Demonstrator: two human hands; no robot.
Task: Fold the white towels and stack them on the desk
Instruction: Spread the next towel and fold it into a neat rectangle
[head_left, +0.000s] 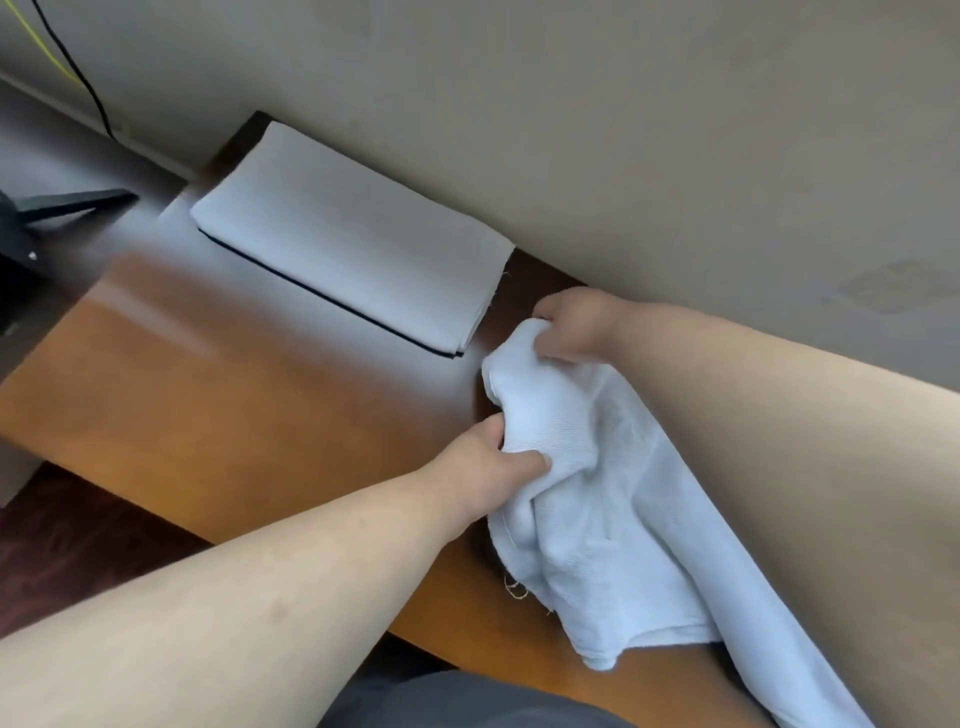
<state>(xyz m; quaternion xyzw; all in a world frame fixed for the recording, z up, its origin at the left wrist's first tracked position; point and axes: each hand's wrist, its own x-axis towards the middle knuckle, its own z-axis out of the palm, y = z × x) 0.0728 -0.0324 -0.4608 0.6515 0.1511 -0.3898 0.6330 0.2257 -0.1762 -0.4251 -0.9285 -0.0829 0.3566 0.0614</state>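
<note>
Item: loose white towel (613, 499), gripped by both hands over the desk (218, 415), folding not yet begun.

I log the left hand (498, 462) with fingers curled and clamped on a bunched edge, and the right hand (571, 327) pinching the far edge near the wall (623, 130), likely to find corners and spread the cloth flat. Most of the towel hangs crumpled toward the near right, off the desk edge. One folded towel (353, 249) lies flat at the far left against the wall, just beside the hands, which I judge leaves working room and starts the stack.
</note>
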